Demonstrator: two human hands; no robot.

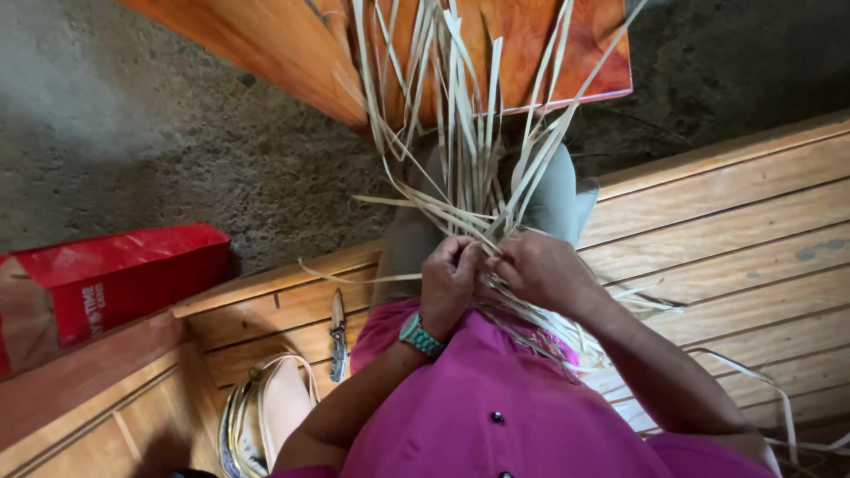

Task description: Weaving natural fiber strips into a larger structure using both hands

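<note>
Both hands work a bundle of pale strips over my lap.

I see my left hand (449, 281) with its grip closed on the strips (460, 150) at the point where they cross, and my right hand (542, 270) pinching them just beside it. The strips fan upward over a red board (531, 53) and trail down onto the bench (735, 239). A knife (337, 336) lies on the bench by my left arm, a red bag (106, 279) well apart.

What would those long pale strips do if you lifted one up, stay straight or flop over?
Probably flop: the pale strips bend and curl where they trail past the right hand. They look thin and flat, so likely very light. The left hand pinches several together, so they seem easy to fold without snapping.
</note>
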